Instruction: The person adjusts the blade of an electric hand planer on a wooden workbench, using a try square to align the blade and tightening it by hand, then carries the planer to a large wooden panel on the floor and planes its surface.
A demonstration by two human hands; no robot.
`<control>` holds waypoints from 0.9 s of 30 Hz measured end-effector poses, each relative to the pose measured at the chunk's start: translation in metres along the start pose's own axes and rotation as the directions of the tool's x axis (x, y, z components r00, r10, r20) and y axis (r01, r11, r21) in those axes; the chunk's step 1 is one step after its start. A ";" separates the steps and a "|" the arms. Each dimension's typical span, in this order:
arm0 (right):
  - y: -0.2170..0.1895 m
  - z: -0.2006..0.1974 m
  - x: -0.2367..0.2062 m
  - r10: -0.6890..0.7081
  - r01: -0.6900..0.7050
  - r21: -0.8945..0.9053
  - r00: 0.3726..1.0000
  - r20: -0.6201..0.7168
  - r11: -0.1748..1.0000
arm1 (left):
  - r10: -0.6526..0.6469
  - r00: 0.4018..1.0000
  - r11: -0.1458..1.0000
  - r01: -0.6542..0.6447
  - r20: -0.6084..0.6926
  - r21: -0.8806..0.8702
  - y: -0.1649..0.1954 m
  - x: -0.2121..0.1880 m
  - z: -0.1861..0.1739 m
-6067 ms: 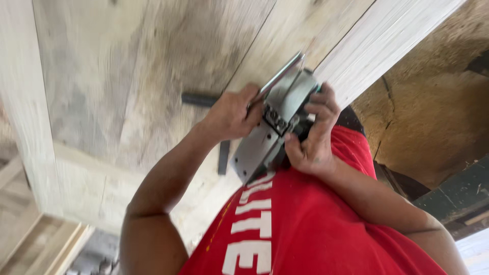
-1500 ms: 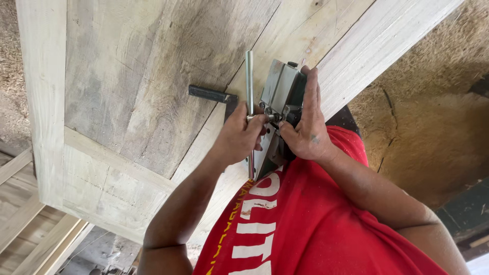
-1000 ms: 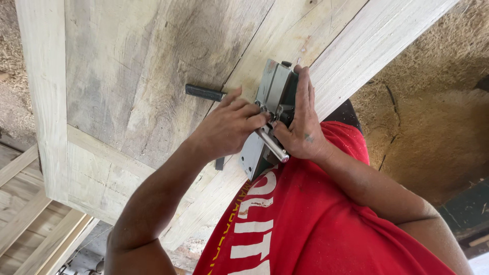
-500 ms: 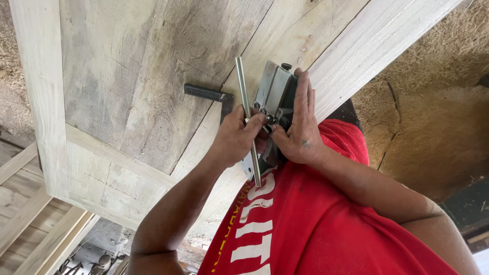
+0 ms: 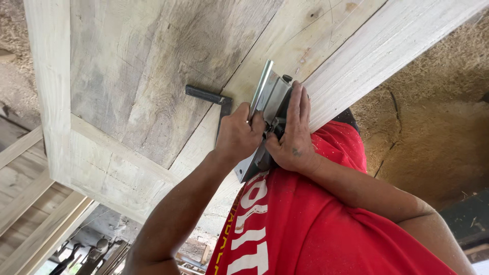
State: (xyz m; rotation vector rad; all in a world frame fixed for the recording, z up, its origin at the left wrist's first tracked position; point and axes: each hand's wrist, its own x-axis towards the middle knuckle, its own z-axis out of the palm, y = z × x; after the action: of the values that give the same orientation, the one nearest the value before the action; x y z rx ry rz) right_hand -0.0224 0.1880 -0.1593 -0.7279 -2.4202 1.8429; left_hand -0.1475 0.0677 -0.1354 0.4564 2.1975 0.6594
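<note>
While the left hand is clenched around the lower end of a slim metal wrench, the right hand lies flat and open against the side of a grey metal power planer, its fingers stretched along the tool's body toward the pale timber beam. The wrench rises from the left fist up and slightly right, its shaft lying alongside the planer's upper end. The planer sits between the two hands, pressed close against the person's red shirt below it and touching the wooden surface above it. Just left of the planer, a dark metal L-shaped square lies flat on the weathered wooden panel, one leg running down toward the left wrist. Farther left of the planer, a pale wooden frame borders the panel. Right of the planer, beyond the beam, brown sawdust-strewn ground shows.
</note>
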 end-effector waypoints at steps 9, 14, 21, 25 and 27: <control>0.016 -0.007 -0.003 0.027 -0.028 0.092 1.000 0.010 0.995 | 0.155 0.984 0.982 -0.163 -0.088 -0.090 0.012 -0.008 -0.007; 0.006 -0.002 0.001 -0.080 0.083 0.044 0.995 -0.051 0.996 | -0.171 0.971 0.939 0.212 0.167 -0.271 0.006 -0.003 -0.041; 0.003 0.000 0.001 -0.011 0.009 -0.031 0.998 -0.063 0.999 | -0.263 0.931 0.898 0.333 0.253 -0.289 0.002 0.007 -0.029; 0.002 0.001 0.004 -0.039 0.036 -0.058 0.998 -0.049 0.998 | -0.223 0.923 0.919 0.306 0.313 -0.247 0.012 0.010 -0.036; 0.000 0.001 0.006 -0.008 0.008 -0.006 1.000 -0.024 1.000 | -0.258 0.920 0.923 0.325 0.293 -0.208 0.019 0.013 -0.038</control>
State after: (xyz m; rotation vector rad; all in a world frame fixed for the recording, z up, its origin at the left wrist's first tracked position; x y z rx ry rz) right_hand -0.0276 0.1892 -0.1614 -0.7351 -2.4117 1.8137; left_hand -0.1830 0.0780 -0.1100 0.0688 1.8496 0.6611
